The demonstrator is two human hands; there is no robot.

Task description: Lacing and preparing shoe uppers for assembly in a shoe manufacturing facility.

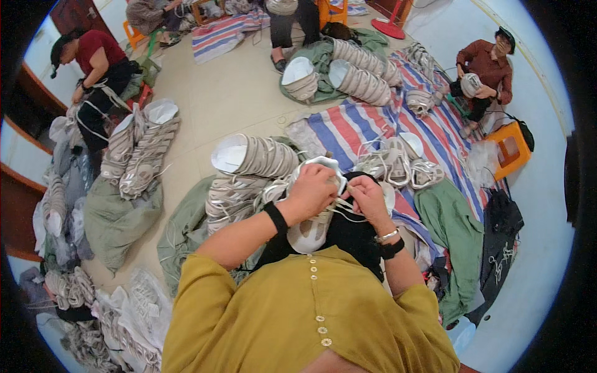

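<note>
A pale beige-and-white sneaker (308, 236) rests on my lap, its toe toward me and its opening away. My left hand (313, 189) is closed over the upper near the opening, fingers bent inward; part of the shoe is hidden beneath it. Beside it, my right hand (368, 198) pinches a white shoelace (349, 214) at the shoe's right side. Loose lace hangs below those fingers. Just left of my hands lie nested stacks of similar shoes (264, 156), one ending in a white opening.
More shoes (398, 163) lie right of my hands on a striped sheet (336, 127). Green sacks (451, 242) spread at both sides. An orange stool (510, 149) stands right. A person in red (99, 56) and another in brown (488, 71) handle things nearby.
</note>
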